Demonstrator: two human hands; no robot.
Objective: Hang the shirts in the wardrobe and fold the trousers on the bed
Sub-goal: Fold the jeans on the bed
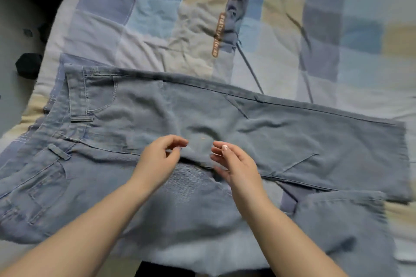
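Note:
A pair of light blue jeans [139, 105] lies spread flat on the bed, waistband at the left. One leg [315, 141] stretches to the right, and the other leg [337, 222] lies nearer me at the lower right. My left hand [157, 159] and my right hand [234, 164] hover close together over the crotch seam, where the two legs part. The fingers of both hands are loosely curled, and I see no cloth gripped in either. No shirts or wardrobe are in view.
A checked quilt [326, 29] in blue, cream and lilac covers the bed. A strip with orange lettering [217, 36] lies on it beyond the jeans. Darker blue cloth [57, 78] shows under the waistband. Dark objects [28, 65] sit on the floor at the left.

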